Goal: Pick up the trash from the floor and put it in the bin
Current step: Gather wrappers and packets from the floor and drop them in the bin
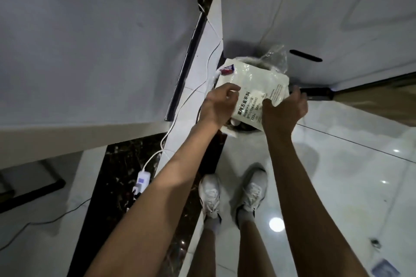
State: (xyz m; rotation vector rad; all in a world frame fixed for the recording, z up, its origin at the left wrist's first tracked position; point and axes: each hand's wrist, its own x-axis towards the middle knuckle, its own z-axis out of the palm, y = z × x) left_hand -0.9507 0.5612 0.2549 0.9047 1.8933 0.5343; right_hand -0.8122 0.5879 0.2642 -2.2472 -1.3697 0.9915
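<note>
Both hands, left hand (pixel 221 102) and right hand (pixel 284 111), pinch a white printed plastic packet (pixel 254 90) over the round bin (pixel 245 128); lower it centred before loosening the grip.

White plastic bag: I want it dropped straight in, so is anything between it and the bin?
The white plastic bag, held by both hands, sits right over the bin, hiding its opening. A clear liner sticks up at the far rim.
</note>
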